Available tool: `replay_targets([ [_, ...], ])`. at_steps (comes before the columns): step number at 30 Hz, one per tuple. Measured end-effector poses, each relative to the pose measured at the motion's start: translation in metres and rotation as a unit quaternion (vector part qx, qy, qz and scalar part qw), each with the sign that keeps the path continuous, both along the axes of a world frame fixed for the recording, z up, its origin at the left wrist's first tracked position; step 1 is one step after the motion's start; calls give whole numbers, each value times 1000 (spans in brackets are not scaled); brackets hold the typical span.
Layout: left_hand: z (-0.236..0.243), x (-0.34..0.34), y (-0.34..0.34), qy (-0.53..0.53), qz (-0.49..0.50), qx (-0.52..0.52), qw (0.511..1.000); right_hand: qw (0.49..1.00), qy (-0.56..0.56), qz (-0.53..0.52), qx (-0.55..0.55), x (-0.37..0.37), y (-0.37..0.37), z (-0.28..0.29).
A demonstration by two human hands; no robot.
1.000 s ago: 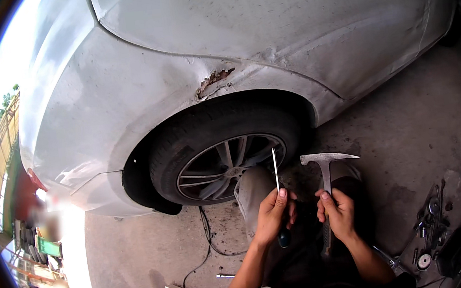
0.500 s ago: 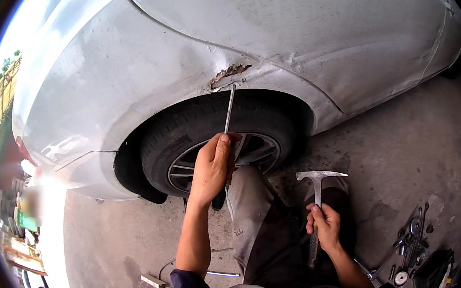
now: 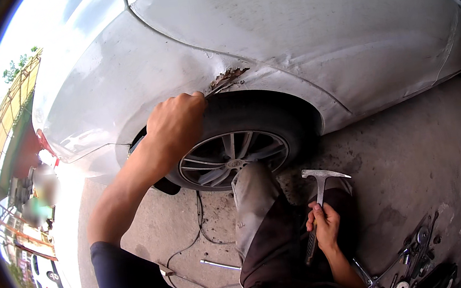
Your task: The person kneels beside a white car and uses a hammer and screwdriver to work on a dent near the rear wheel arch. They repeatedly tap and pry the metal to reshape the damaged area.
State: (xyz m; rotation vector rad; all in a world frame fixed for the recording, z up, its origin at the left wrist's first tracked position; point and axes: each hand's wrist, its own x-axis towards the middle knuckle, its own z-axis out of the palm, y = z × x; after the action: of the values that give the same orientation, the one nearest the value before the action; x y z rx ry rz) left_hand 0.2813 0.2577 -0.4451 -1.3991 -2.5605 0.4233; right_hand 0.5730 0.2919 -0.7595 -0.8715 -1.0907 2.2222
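Observation:
My left hand [image 3: 176, 123] is closed around a thin metal rod [image 3: 220, 86], reaching up to the wheel arch of a white car [image 3: 261, 15]. The rod's tip lies at a torn, rusty hole [image 3: 228, 77] in the panel edge above the tyre [image 3: 261, 112]; whether it is inside the hole I cannot tell. The fist hides the rod's near end. Lower down, my right hand [image 3: 325, 225] grips a hammer [image 3: 320, 186] with one pointed end. Its head is up, over my knee, apart from the car.
Several hand tools and sockets [image 3: 417, 256] lie on the concrete floor [image 3: 404, 169] at lower right. A metal bar [image 3: 220, 264] and a dark cable [image 3: 199, 233] lie at lower left. The spoked wheel [image 3: 235, 163] stands just beyond my knee [image 3: 255, 189].
My left hand has moved up and left, closer to the wheel arch, turning the rod from steep to nearly level. The right hand still holds the hammer in about the same place.

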Motion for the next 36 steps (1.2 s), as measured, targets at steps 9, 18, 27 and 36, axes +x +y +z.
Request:
replay_targets([
  [9, -5, -13, -7, 21, 9, 23, 999, 981, -1, 192, -14, 7, -27, 25],
  [18, -18, -12, -19, -22, 50, 63, 997, 981, -18, 195, 9, -18, -31, 2],
  [27, -25, -51, -27, -10, -66, 72, 995, 992, -56, 109, -19, -8, -25, -21],
  [36, -25, -51, -38, 32, -71, 77, 994, 987, -58, 153, -2, -18, -29, -12],
])
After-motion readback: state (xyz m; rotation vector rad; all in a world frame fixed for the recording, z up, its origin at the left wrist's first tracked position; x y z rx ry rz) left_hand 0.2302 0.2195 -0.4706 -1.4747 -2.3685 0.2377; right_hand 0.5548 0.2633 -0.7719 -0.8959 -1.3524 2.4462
